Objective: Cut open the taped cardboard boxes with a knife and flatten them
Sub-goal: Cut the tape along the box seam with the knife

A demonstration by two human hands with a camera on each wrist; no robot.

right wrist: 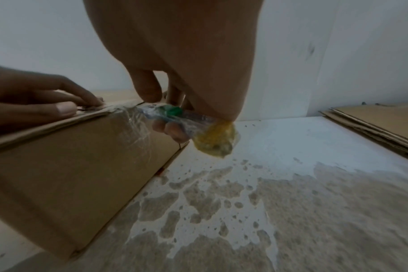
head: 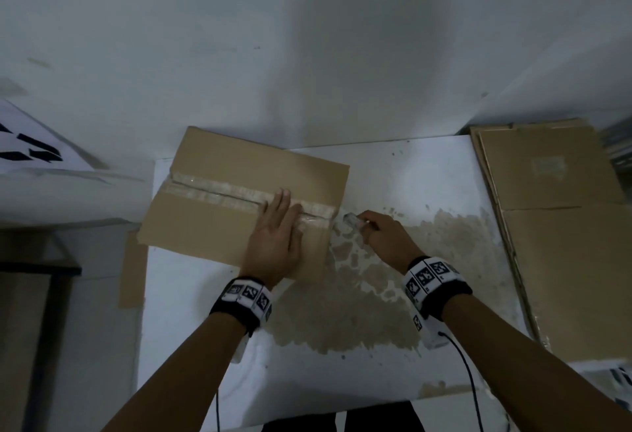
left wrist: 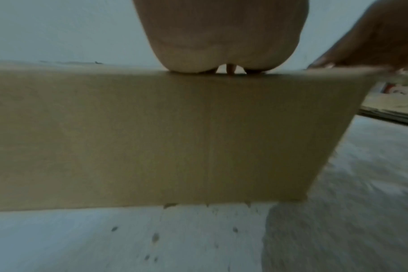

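Left hand (head: 273,243) flat, pressing box (head: 219,199) top; right hand (head: 383,233) gripping knife (right wrist: 175,115) at tape seam (head: 239,194) end. Next, probably: steady draw along seam.

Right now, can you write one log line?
left hand: flat on taped box | right hand: grips knife at tape end | flattened cardboard: right

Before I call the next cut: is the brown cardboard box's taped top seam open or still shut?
Still shut: brown cardboard box flaps lie flat under clear tape; left hand presses them.
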